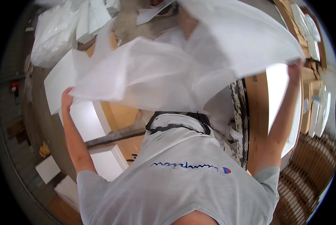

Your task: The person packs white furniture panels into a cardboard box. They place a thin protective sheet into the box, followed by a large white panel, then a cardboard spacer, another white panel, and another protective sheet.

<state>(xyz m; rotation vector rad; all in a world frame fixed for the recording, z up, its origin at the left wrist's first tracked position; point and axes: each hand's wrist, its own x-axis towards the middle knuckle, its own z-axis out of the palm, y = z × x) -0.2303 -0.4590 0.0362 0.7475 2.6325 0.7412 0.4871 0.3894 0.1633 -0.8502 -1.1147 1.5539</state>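
A large, thin, translucent white packing sheet [153, 71] is stretched out in front of me, billowing and partly blurred by motion. At the left, my left hand [67, 98] is closed on one corner of it. My right hand [295, 70], farther up on the right, grips the opposite edge with the arm held out wide. The middle of the sheet hangs in folds in front of my waist and hides much of what lies behind it. White flat panels [86, 119] lie under and beside my left arm.
On the right stands a long cardboard box [257, 123] with a white surface [278, 88] beside it. Slatted brown stacks [306, 165] fill the lower right. Plastic-wrapped white bundles [55, 33] stand at the far left, and a shoe [166, 10] shows at the top.
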